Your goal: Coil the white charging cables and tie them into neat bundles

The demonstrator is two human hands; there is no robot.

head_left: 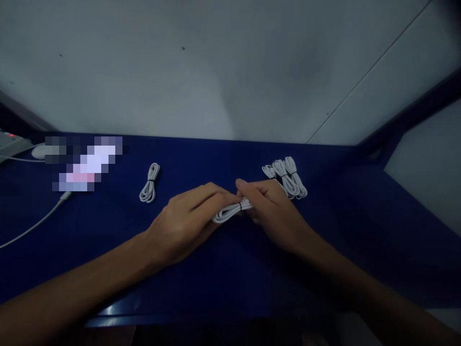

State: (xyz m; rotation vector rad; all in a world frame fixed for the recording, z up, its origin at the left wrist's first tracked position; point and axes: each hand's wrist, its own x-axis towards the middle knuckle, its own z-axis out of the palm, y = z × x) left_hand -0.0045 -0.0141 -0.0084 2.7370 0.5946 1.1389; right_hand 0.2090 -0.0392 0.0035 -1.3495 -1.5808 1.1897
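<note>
Both my hands meet over the middle of a dark blue table (223, 269). Between them lies a coiled white cable (230, 211) bound by a dark tie. My left hand (187, 221) has its fingers curled round the cable's left end. My right hand (268, 206) pinches the cable's right end, thumb on top. A bundled white cable (150, 182) lies on its own to the left. Several more bundled white cables (288, 177) lie in a heap just beyond my right hand.
A pale wall (216, 72) rises behind the table. At the far left sit a grey device with a red light (10, 142), a blurred patch (84, 163) and a loose white lead (32, 226) running off the left edge. The table's near edge (118, 319) is close to me.
</note>
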